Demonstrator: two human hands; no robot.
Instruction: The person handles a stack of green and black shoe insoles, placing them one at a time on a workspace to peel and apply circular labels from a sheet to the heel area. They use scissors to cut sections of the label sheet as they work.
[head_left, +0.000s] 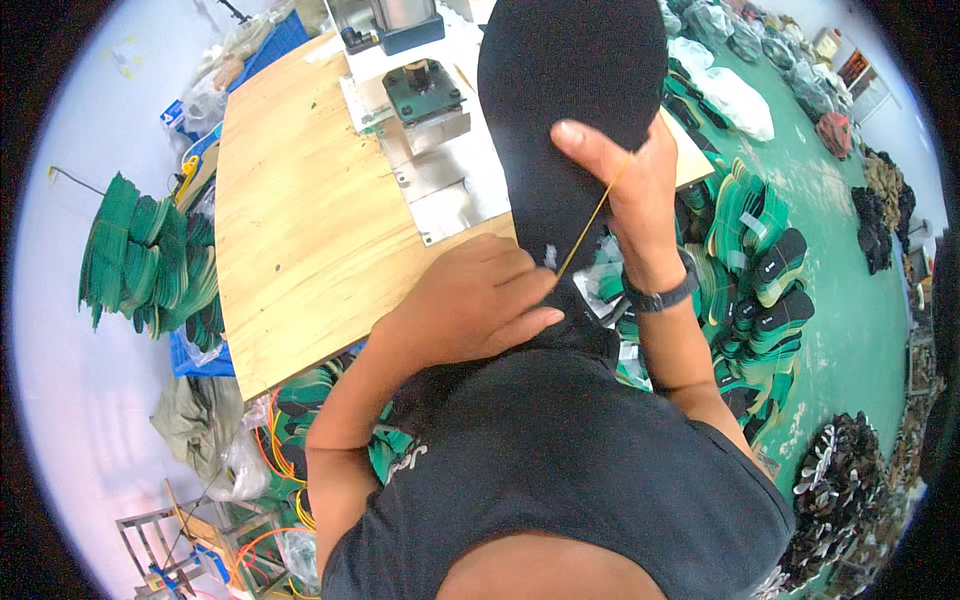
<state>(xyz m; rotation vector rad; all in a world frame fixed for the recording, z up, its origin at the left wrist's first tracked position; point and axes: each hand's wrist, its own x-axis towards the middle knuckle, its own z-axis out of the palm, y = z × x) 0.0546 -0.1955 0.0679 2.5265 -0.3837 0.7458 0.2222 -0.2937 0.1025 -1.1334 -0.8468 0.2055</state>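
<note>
A large black insole [575, 70] stands upright close in front of me; whether it is one or a stack I cannot tell. My right hand [640, 185] grips its right edge, with the thumb laid across its face. A thin yellow rubber band [590, 222] stretches from the base of that thumb down to my left hand. Closed fingers of my left hand [475, 300] pinch the band's lower end beside the insole's narrow lower part. The insole's far side and my right fingers behind it are hidden.
A wooden table [290, 220] lies ahead to the left, carrying a metal press fixture [425, 95]. Green insole stacks [145, 255] hang at the left. More insole piles [770, 300] lie at right on the green floor [840, 330], with a dark heap [840, 490] lower right.
</note>
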